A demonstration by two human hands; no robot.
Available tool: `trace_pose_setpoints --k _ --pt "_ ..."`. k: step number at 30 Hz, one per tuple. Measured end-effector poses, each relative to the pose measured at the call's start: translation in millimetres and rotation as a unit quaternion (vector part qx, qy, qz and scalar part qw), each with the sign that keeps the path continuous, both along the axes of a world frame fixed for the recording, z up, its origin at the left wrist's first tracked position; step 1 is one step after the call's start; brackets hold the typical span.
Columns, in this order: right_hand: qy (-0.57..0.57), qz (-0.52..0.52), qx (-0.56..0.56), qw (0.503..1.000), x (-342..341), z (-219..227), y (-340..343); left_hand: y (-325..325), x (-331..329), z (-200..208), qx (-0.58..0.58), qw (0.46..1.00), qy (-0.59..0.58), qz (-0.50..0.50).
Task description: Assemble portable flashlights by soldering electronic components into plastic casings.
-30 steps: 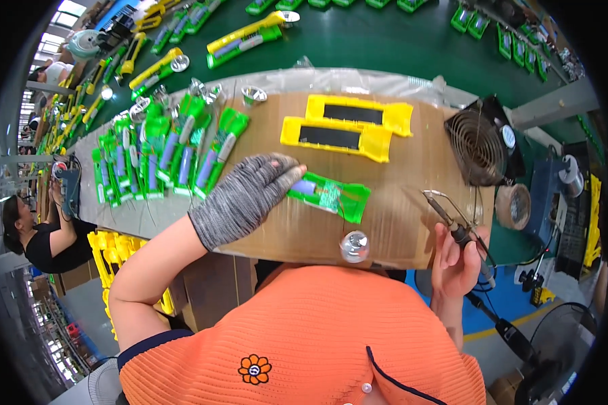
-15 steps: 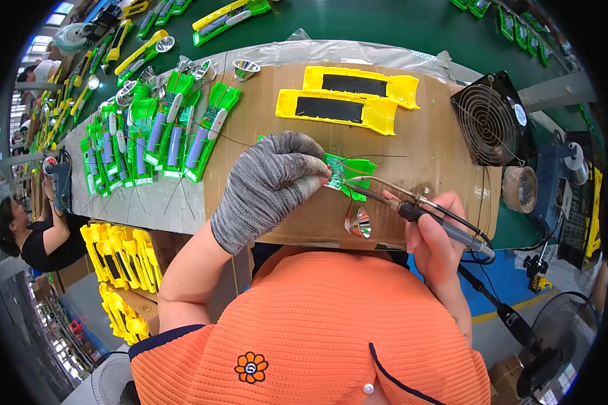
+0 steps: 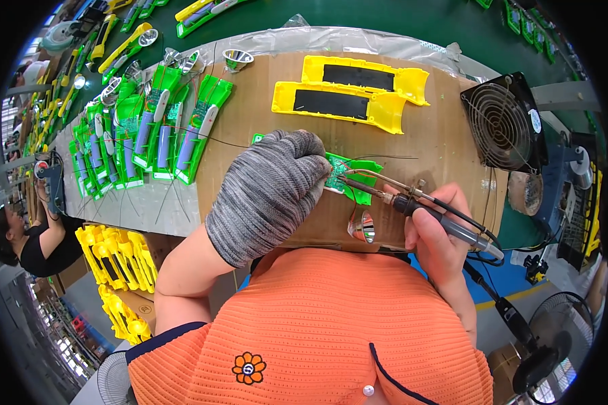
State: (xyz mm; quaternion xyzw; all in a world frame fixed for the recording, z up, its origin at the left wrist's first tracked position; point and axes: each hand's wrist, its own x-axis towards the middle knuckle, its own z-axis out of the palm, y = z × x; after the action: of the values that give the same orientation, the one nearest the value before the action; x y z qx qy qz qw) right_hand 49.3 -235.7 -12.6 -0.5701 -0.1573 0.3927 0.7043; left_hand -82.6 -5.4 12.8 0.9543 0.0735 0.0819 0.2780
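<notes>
My left hand [image 3: 270, 192], in a grey knitted glove, is closed over a green plastic housing [image 3: 371, 166] on the cardboard; its fingertips are mostly hidden. A small green circuit board [image 3: 334, 170] with thin wires shows beside the knuckles. My bare right hand [image 3: 440, 253] grips a soldering iron [image 3: 452, 228] with a thin metal feed tube along it. The iron's tip points left, at or just above the board; contact cannot be told. A shiny cone reflector [image 3: 363, 228] lies just below the housing, wired to it.
Two yellow covers [image 3: 338, 104] with black panels lie beyond my hands. Several green housings with batteries [image 3: 163, 145] stand in a row at left. A square fan [image 3: 500, 121] and a tape roll [image 3: 524, 192] are at right. Yellow parts [image 3: 118, 256] fill boxes lower left; a co-worker [image 3: 37, 233] is beyond.
My left hand has turned and its fingers have curled further, so its back now faces up. The soldering iron stays near the board. The whole view has shifted slightly.
</notes>
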Motion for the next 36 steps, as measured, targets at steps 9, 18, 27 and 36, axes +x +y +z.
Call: trace_pose_setpoints --k 9,18,27,36 --pt "-0.018 0.011 -0.023 1.0 -1 5 5 1 5 5 0.048 0.997 0.063 -0.004" --pt "-0.007 0.01 -0.044 0.999 -1 8 7 0 10 8 0.07 0.992 0.105 -0.011" --pt "-0.006 0.01 -0.047 0.999 1 7 8 -1 12 8 0.1 0.988 0.115 -0.018" --pt "-0.033 -0.082 0.0 0.996 5 13 -3 1 15 12 0.094 0.987 0.126 -0.036"
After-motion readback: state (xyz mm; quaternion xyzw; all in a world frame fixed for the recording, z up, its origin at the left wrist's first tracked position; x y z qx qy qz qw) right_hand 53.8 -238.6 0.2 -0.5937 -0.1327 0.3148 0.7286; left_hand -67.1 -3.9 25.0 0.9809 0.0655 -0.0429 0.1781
